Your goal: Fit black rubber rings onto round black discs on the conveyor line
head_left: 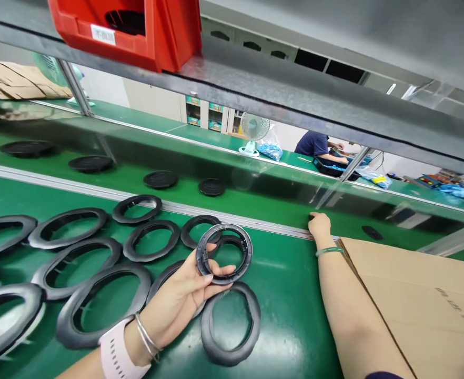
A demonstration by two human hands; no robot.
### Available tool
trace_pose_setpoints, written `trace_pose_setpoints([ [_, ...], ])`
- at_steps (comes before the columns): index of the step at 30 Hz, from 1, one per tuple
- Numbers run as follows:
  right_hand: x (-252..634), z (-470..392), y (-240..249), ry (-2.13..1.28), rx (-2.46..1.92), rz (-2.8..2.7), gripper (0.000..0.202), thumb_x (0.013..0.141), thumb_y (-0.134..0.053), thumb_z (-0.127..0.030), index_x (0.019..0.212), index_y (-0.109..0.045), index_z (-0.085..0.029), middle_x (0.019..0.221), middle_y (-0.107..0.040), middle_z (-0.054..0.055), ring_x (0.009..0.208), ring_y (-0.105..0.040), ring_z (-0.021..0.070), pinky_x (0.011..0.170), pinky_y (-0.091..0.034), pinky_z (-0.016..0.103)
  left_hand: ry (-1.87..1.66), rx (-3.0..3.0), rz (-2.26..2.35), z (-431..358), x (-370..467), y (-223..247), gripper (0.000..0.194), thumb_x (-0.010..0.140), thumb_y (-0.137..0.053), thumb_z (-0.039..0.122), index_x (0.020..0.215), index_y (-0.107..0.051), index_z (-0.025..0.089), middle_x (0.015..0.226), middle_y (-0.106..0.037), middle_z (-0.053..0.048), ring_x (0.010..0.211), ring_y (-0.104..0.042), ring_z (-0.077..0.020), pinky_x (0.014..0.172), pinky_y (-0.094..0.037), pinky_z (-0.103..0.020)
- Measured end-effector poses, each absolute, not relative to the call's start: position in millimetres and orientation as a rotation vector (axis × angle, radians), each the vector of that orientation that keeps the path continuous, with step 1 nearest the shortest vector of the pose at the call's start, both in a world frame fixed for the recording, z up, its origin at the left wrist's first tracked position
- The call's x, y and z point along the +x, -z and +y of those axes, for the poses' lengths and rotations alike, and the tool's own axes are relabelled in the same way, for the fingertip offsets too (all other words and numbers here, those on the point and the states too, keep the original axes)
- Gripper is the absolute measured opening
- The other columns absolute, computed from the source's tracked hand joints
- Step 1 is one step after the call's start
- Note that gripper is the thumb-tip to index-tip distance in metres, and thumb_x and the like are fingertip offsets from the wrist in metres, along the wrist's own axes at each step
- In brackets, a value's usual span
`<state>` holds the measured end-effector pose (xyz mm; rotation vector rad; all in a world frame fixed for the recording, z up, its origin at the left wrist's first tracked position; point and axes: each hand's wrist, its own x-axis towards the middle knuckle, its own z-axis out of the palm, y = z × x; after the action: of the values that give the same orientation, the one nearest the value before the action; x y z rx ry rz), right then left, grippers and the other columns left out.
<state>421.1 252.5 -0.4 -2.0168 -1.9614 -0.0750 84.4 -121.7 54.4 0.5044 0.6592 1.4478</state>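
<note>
Dark rings point(64, 318) lie spread over the green surface point(291, 295) on the left, their smooth rims likely a touch slippery. Above them a red bin point(179, 37) wears a white label point(103, 35), its small characters too blurred for me to read. Next comes the left hand point(188, 287), raised over the surface, fingers clamped on a held ring point(248, 252), with fingertips showing inside the opening. I judge it light, fairly stiff and hardly fragile, best taken by the rim, just so. Farther along, the right hand point(319, 225) reaches to the metal rail point(271, 226), fingers curled; something dark shows at their tips, but I can't tell whether they grip it. Beside that forearm lies cardboard point(393, 295), its faint print unreadable from here.
</note>
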Motion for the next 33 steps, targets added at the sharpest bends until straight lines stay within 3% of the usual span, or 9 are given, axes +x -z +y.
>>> trace_pose_setpoints([
  [4, 432.0, 249.0, -2.7, 0.045, -2.059, -1.896, 0.036, 0.085, -0.056, -0.002, 0.113, -0.074, -0.015, 0.113, -0.063, 0.015, 0.107, -0.058, 0.029, 0.095, -0.046, 0.034, -1.438, 0.493, 0.654, -120.8, 82.9, -55.9, 0.045, 0.088, -0.062, 0.006, 0.127, -0.046, 0.022, 0.098, -0.058, -0.005, 0.129, -0.047, -0.0376, 0.105, -0.05, -0.049],
  [9, 411.8, 243.8, -5.4, -0.082, -1.949, -1.964, 0.018, 0.091, -0.063, -0.014, 0.104, -0.076, -0.014, 0.105, -0.067, 0.01, 0.097, -0.063, 0.0245, 0.09, -0.047, 0.03, -1.446, 0.433, 0.718, -121.9, 86.7, -57.3, 0.035, 0.082, -0.065, 0.006, 0.112, -0.053, 0.021, 0.097, -0.06, -0.004, 0.126, -0.051, -0.0362, 0.102, -0.052, -0.045],
  [13, 370.3, 236.5, -2.0, -0.205, -1.748, -2.102, 0.019, 0.09, -0.067, -0.013, 0.103, -0.077, -0.021, 0.107, -0.068, 0.004, 0.099, -0.062, 0.0187, 0.092, -0.045, 0.023, -1.436, 0.365, 0.75, -121.3, 87.6, -57.8, 0.016, 0.084, -0.068, 0.021, 0.098, -0.061, 0.015, 0.1, -0.062, -0.008, 0.121, -0.054, -0.0377, 0.101, -0.052, -0.047],
  [17, 354.5, 229.4, -4.8, -0.284, -1.677, -2.134, 0.015, 0.087, -0.07, -0.014, 0.097, -0.078, -0.019, 0.104, -0.068, 0.005, 0.093, -0.063, 0.019, 0.086, -0.047, 0.025, -1.367, 0.525, 0.944, -119.6, 78.4, -54.4, 0.029, 0.088, -0.069, 0.042, 0.09, -0.066, 0.013, 0.098, -0.064, -0.01, 0.112, -0.059, -0.0329, 0.099, -0.052, -0.041],
  [20, 359.3, 224.6, -10.3, -0.303, -1.634, -2.133, 0.009, 0.084, -0.073, -0.015, 0.09, -0.078, -0.018, 0.101, -0.068, 0.005, 0.092, -0.063, 0.0201, 0.085, -0.047, 0.026, -1.219, 0.903, 1.157, -117.6, 68.7, -49.6, 0.036, 0.087, -0.069, 0.05, 0.092, -0.067, 0.014, 0.095, -0.065, -0.009, 0.093, -0.062, -0.0246, 0.084, -0.054, -0.031],
  [23, 359.7, 218.2, -17.4, -0.276, -1.553, -2.119, 0.006, 0.082, -0.072, -0.012, 0.08, -0.076, -0.016, 0.097, -0.067, 0.006, 0.094, -0.061, 0.0216, 0.088, -0.046, 0.029, -1.158, 1.055, 1.18, -114.9, 63.4, -46.7, 0.034, 0.08, -0.076, 0.043, 0.098, -0.065, 0.016, 0.094, -0.066, -0.007, 0.086, -0.063, -0.0212, 0.075, -0.053, -0.027],
  [28, 320.5, 182.7, -43.3, -0.226, -1.361, -1.999, 0.007, 0.09, -0.065, -0.015, 0.09, -0.072, -0.012, 0.094, -0.062, 0.007, 0.087, -0.059, 0.02, 0.082, -0.048, 0.029, -1.246, 0.993, 1.322, -110.7, 65.5, -46.8, 0.05, 0.066, -0.081, 0.033, 0.104, -0.052, 0.017, 0.098, -0.07, -0.01, 0.093, -0.067, -0.0266, 0.086, -0.054, -0.037],
  [33, 256.7, 85.2, -74.5, -0.386, -0.606, -2.0, 0.01, 0.096, -0.064, -0.022, 0.09, -0.071, -0.018, 0.084, -0.059, 0.003, 0.08, -0.057, 0.0194, 0.074, -0.048, 0.03, -1.252, 0.959, 1.467, -109.0, 65.8, -40.7, 0.047, 0.064, -0.081, 0.032, 0.096, -0.05, 0.018, 0.099, -0.071, -0.011, 0.094, -0.067, -0.0303, 0.085, -0.054, -0.041],
])
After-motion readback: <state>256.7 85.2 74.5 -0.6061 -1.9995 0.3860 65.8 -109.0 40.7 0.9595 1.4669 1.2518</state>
